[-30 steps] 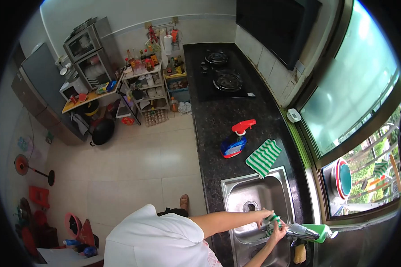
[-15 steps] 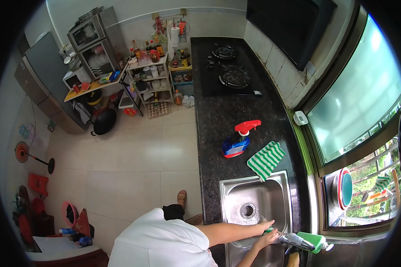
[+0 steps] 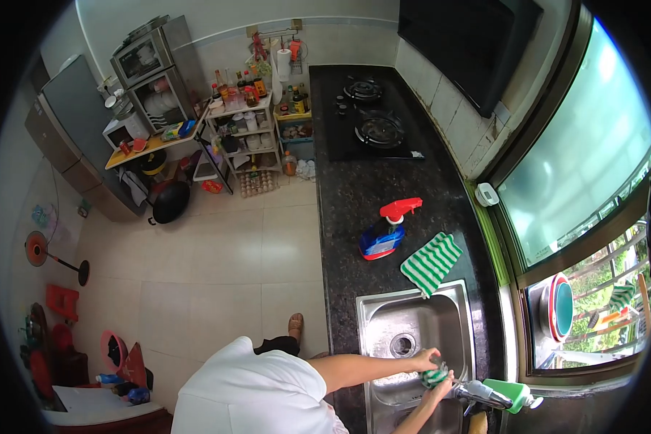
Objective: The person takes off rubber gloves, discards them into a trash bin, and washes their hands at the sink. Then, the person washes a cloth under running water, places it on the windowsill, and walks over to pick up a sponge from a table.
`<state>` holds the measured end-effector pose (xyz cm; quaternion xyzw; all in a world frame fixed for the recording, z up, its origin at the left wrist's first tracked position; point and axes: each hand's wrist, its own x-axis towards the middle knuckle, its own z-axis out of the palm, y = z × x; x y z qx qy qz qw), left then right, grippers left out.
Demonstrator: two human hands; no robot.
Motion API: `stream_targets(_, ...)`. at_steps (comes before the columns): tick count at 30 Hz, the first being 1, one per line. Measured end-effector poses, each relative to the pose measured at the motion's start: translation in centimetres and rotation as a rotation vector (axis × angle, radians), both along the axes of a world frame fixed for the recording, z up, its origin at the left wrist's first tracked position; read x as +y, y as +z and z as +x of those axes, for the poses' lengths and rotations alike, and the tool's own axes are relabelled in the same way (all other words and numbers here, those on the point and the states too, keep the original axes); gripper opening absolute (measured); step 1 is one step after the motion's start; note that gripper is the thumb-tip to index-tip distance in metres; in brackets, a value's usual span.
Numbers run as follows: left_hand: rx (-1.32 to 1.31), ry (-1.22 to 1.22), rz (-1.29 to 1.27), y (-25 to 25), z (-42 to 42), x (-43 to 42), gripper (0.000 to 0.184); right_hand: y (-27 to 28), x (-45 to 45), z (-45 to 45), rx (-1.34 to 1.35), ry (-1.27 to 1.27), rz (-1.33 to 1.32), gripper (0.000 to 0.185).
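Observation:
Over the sink, below the drain, my left hand grips a bunched green-and-white striped cloth from above. My right hand is closed on its lower side, right beside the chrome faucet. The cloth is crumpled between both hands, and some of it is hidden by fingers. Another striped cloth lies flat on the counter at the sink's upper edge. A blue spray bottle with a red trigger is to the left of that cloth.
A green bottle is behind the faucet, and a yellowish object sits below it. Farther along the black counter is a gas stove. Nested basins stand at the window. A white device rests on the sill.
The view has shifted slightly. The bunched cloth, mostly covered by my hands half a second ago, shows more between them now. My left hand has risen a little, away from my right hand.

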<state>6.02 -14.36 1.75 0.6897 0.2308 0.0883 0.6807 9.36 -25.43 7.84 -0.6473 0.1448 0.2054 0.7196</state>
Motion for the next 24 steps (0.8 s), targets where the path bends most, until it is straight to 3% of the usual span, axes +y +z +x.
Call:
stream_targets(1, 0.144, -0.221, -0.1, 0.8, -1.0, 1.7, 0.071, 0.4, -0.2, 0.1, -0.05, 0.046, -0.006, 0.033)
stream_targets(2, 0.146, -0.218, -0.098, 0.3, -1.1, 1.8, 0.071, 0.7, -0.5, 0.2, -0.049, 0.049, -0.004, 0.033)
stream_targets(4, 0.184, -0.289, -0.37, -0.1, -1.0, 2.2, 0.096, 1.6, -1.2, 0.8, -0.329, 0.443, -0.209, 0.03)
stream_targets(5, 0.181, -0.29, -0.369, 1.4, -1.3, 2.7, 0.096, 2.5, -1.2, 1.3, -0.345, 0.579, -0.3, 0.034)
stream_targets(8, 0.213, -0.616, -0.847, 7.1, -2.3, 3.5, 0.109, 4.5, 0.9, 0.7, -0.284, 0.473, -0.151, 0.035)
stream_targets(10, 0.253, -0.636, -0.803, 7.6, -1.8, 2.5, 0.111, 5.9, 2.1, 0.6, -0.366, 0.369, -0.198, 0.032)
stream_targets(12, 0.214, -0.889, -0.991, 6.4, -0.7, 0.8, 0.113, 3.9, 2.0, 1.6, -0.467, 0.032, -0.796, 0.025)
stream_targets(13, 0.252, -0.657, -0.851, 8.8, -1.9, 0.4, 0.11, 3.7, 2.7, 1.4, -0.528, -0.036, -0.634, 0.026)
stream_targets(14, 0.239, -0.618, -0.79, 8.1, -1.8, -0.2, 0.105, 3.2, 2.1, 0.5, -0.58, -0.124, -0.491, 0.028)
stream_targets(15, 0.268, -0.676, -0.817, 6.8, -1.4, -0.2, 0.098, -2.7, -0.9, 2.4, -0.733, -0.025, -0.464, 0.031)
stream_targets(16, 0.329, -0.845, -0.735, 6.2, -0.9, 0.7, 0.1, -8.4, -2.4, 4.5, -0.768, -0.1, -0.099, 0.031)
stream_targets(17, 0.322, -0.818, -0.664, 7.0, -1.2, 1.3, 0.083, -3.4, -2.0, 2.5, -0.832, 0.107, -0.342, 0.033)
stream_targets(18, 0.304, -0.716, -0.664, 9.8, -1.7, 1.8, 0.068, -1.6, -1.9, 2.4, -0.533, 0.06, -0.419, 0.038)
stream_targets(19, 0.317, -0.629, -0.789, 7.6, -1.1, 1.2, 0.056, 0.6, -2.6, 2.2, -0.298, 0.118, -0.657, 0.039)
stream_targets(20, 0.182, -0.584, -1.013, 7.5, -1.1, 0.9, 0.047, -6.6, -6.8, 3.3, -0.477, 0.038, -0.571, 0.037)
stream_targets(22, 0.264, -0.383, -1.262, 5.8, 0.3, -0.4, 0.045, -0.5, -7.2, 0.0, -0.369, -0.186, -0.355, 0.025)
stream_targets(24, 0.255, -0.355, -1.33, 8.5, 0.6, -0.5, 0.049, 0.5, -10.2, -1.1, -0.199, -0.377, -0.376, 0.028)
